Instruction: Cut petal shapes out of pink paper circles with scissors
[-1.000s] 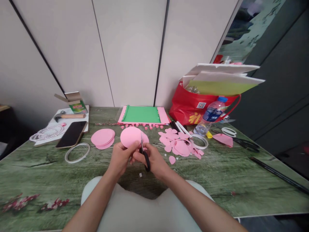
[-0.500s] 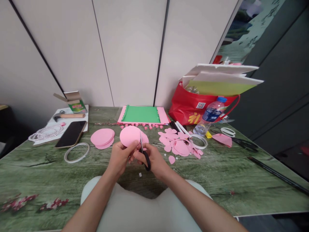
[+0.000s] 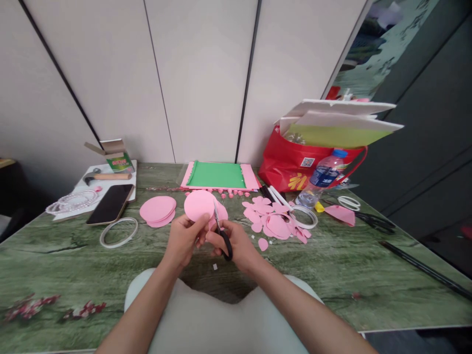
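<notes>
Between thumb and fingers, my left hand (image 3: pixel 185 237) pinches a pink paper circle (image 3: pixel 199 205) above the table. My right hand (image 3: pixel 236 243) is closed around black-handled scissors (image 3: pixel 225 245), whose blades point up and away against the circle's right edge. More pink paper shows behind the blades; whether it is a separate piece I cannot tell. Left of my hands lies a small stack of pink paper circles (image 3: pixel 158 209). To the right is a heap of cut pink paper petals (image 3: pixel 273 221), with one loose petal (image 3: pixel 263 244) nearer me.
At the back lie a green sheet (image 3: pixel 217 175) and a row of small pink pieces. On the left are a phone (image 3: pixel 110 204), hammer (image 3: pixel 112 176) and tape roll (image 3: pixel 118 233). A water bottle (image 3: pixel 320 179) stands before a red bag (image 3: pixel 282 164) on the right.
The scissors have shifted slightly right and their handle has tilted a little. The circle stays in my left hand. The whole view has moved slightly.
</notes>
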{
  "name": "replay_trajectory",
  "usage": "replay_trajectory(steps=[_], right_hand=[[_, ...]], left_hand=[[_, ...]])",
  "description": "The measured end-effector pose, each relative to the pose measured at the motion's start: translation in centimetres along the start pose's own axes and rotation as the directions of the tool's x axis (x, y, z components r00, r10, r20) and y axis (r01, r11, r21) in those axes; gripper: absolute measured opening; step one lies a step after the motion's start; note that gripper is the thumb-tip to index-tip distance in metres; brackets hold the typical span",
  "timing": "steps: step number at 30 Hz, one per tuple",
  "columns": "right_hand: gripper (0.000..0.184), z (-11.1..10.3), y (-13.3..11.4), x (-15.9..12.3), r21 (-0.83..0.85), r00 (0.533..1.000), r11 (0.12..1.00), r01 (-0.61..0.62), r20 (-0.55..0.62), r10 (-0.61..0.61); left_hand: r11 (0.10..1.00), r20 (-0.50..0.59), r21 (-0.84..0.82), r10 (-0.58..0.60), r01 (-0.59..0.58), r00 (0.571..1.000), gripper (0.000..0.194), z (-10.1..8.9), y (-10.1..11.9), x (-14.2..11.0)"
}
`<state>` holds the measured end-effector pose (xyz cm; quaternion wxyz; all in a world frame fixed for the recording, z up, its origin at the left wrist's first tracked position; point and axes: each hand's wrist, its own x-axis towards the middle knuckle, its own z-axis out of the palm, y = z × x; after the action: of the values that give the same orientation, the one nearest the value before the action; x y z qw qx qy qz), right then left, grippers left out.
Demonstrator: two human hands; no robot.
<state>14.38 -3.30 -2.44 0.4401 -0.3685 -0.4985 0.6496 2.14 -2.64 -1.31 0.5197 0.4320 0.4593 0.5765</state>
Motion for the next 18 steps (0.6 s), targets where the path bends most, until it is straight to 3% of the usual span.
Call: replay_trajectory(steps=[6, 12, 18], right_hand=[[0.041, 0.11, 0.03, -0.02, -0.036, 1.0, 0.999, 0.002, -0.012, -0.002], [0.044, -0.06, -0.35, -0.01, -0.007, 0.998, 0.998, 0.063, -0.023, -0.063], [0.048, -0.05, -0.4, 0.02, 0.016, 0.999, 0.999, 0.043, -0.028, -0.042]], left_hand=[[0.999, -0.018, -0.034, -0.012, 0.011, 1.0, 0.028, 0.05, 0.16, -0.09], [0.998, -0.013, 0.049, -0.042, 0.043, 0.999, 0.027, 0.0, 0.0, -0.05], [0.997, -0.002, 0.054, -0.055, 0.055, 0.998, 0.029, 0.03, -0.05, 0.01]])
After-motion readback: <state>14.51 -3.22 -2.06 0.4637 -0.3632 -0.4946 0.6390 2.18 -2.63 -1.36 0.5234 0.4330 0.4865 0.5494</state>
